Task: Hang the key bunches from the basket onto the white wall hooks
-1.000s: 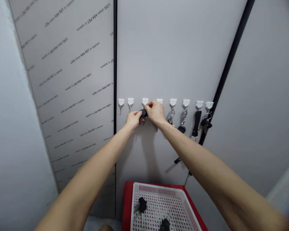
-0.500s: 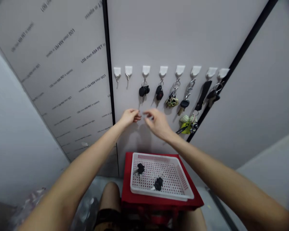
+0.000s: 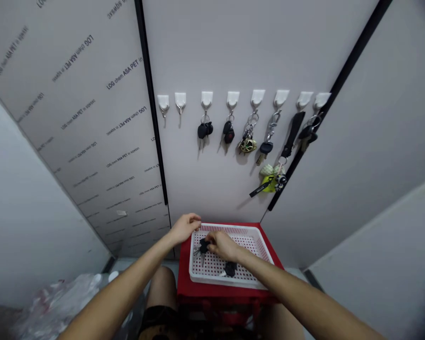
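A white perforated plastic basket (image 3: 230, 282) holds two bunches of black-headed keys. My right hand (image 3: 222, 244) reaches into it, thumb and fingers pinched on the left bunch of keys (image 3: 202, 246), which still lies low in the basket. Nearer to me, partly behind my right wrist, is the other bunch of keys (image 3: 230, 269). My left hand (image 3: 186, 227) is at the basket's far left corner, fingers loosely bent and a little apart. I see nothing in it; whether it touches the rim is unclear.
Beneath the basket is a red box (image 3: 191, 288) between my legs. White hooks (image 3: 207, 98) line the wall ahead; several carry keys, including a bunch with a yellow-green pouch (image 3: 269, 183). Two left hooks (image 3: 180, 100) hold nothing. Clear plastic bags (image 3: 67, 302) lie on the floor at left.
Both hands have come down from the wall below the hooks to the basket. My right hand has closed on the left bunch of keys. The view has shifted slightly.
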A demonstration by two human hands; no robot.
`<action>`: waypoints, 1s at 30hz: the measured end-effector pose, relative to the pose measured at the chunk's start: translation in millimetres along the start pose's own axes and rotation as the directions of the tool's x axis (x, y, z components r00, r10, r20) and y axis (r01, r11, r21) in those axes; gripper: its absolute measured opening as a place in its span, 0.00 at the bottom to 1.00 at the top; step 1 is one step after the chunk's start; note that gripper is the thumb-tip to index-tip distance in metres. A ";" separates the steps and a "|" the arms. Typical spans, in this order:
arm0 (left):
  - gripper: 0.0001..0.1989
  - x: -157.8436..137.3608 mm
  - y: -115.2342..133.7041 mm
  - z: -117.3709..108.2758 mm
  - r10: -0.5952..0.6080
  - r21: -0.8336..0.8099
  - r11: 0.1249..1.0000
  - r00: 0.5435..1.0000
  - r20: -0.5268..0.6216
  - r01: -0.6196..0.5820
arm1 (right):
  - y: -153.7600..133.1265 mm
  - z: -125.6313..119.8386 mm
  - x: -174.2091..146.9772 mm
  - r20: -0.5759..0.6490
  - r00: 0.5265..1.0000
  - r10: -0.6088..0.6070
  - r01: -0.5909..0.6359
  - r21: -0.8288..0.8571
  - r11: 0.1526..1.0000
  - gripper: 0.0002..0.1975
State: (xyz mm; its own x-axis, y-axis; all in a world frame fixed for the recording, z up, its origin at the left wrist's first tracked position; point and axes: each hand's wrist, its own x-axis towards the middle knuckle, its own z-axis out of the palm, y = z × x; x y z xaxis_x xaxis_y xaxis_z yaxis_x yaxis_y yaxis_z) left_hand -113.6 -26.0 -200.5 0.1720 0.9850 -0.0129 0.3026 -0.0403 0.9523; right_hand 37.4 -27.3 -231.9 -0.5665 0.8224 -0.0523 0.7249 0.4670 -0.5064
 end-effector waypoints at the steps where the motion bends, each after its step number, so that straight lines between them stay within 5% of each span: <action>1: 0.08 -1.7 -1.4 0.6 0.029 0.052 0.998 1.000 0.011 -0.030 | 1.0 -0.7 -0.5 0.007 1.000 0.020 -0.021 0.043 0.999 0.10; 9: 0.22 -22.1 5.6 12.8 0.254 0.274 0.917 0.954 0.158 -0.289 | -17.2 -35.3 0.8 -0.094 0.995 -0.013 0.045 0.348 0.936 0.03; 12: 0.12 -19.7 16.1 14.1 0.266 0.168 0.948 0.963 0.047 -0.270 | -29.5 -58.5 7.2 -0.136 0.991 -0.010 0.072 0.464 0.883 0.05; 16: 0.10 -8.5 31.4 3.9 0.124 -0.183 0.975 0.992 -0.039 -0.129 | -40.0 -85.2 13.9 -0.321 0.946 0.043 0.145 0.537 0.831 0.10; 19: 0.11 -2.6 43.3 -7.9 0.087 -0.328 0.936 0.988 -0.131 -0.126 | -49.6 -96.3 16.4 -0.307 0.952 -0.012 0.176 0.512 0.841 0.11; 24: 0.08 1.0 59.3 -21.7 0.113 -0.297 0.936 0.962 -0.250 -0.187 | -71.2 -99.0 24.1 -0.330 0.942 -0.063 0.188 0.364 0.912 0.09; 30: 0.06 1.0 69.8 -39.7 0.146 -0.266 0.938 0.950 -0.274 -0.221 | -89.2 -110.7 35.8 -0.496 0.840 -0.219 0.269 0.031 0.963 0.06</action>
State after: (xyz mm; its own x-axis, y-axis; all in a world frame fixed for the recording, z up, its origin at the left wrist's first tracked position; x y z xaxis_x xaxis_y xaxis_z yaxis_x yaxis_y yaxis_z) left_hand -129.5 -21.2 -122.0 -0.0496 0.9763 0.2107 -0.0035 -0.2111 0.9775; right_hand -4.1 -3.6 -93.3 -0.4402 0.7500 0.4937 0.5335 0.6607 -0.5280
